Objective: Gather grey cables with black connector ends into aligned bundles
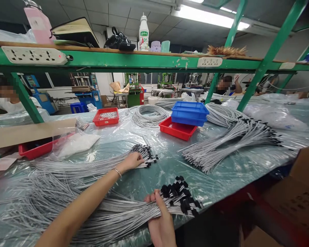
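Right hand (161,219): my grip pins near cable bundle (134,214), bottom centre, keeping ends aligned.
Left hand (132,160): fingers closed on far bundle (98,164), mid-frame.

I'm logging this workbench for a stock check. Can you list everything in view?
cable bundles: several, grey with black ends, spread over the table
coiled cables: one pile, grey, table centre back
red trays: three, one under the blue trays, one holding small metal parts, one at left
blue trays: a stack, table centre
cardboard strip: one, brown, left
bottle: one, white, on the shelf
power strips: two, white, on the green shelf rail
left hand: on the far bundle's black ends
right hand: grip on the near bundle
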{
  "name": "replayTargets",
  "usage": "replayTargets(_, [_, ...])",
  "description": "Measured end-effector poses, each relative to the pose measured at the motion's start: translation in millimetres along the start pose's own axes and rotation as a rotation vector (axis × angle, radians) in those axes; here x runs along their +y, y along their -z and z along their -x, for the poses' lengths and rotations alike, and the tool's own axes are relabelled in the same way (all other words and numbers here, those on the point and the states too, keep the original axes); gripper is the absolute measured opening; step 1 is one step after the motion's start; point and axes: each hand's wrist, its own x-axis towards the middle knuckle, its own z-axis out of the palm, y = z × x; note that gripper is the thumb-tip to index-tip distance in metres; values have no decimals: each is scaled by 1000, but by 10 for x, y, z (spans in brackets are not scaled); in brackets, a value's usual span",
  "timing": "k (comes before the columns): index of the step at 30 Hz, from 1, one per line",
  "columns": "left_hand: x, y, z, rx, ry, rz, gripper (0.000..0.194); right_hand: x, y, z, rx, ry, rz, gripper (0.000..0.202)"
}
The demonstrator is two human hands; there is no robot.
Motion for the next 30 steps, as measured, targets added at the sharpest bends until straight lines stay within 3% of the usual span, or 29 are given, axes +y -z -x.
replayTargets(3, [-79, -26, -62, 58, 31, 87, 21, 1, 19, -1, -50, -3, 7, 30])
replayTargets(7, [-40, 66, 36, 113, 34, 178, 27, -6, 1, -5, -26, -21, -21, 34])
replayTargets(13, [281, 271, 338, 176, -73, 200, 28, 5, -17, -6, -27, 2, 4, 34])
replayTargets(19, [583, 456, 668, 229, -226, -31, 25, 4, -46, 0, -33, 23, 27, 35])
replayTargets(22, [666, 344, 872, 176, -290, -117, 24, 7, -52, -5, -53, 54, 25, 35])
replayTargets(26, [752, 50, 1208, -30, -366, -280, 18, -4, -55, 21, -25, 61, 7, 36])
replayTargets(30, [853, -52, 1449, -70, -421, -425, 11, -15, -40, 71, 53, 55, -14, 34])
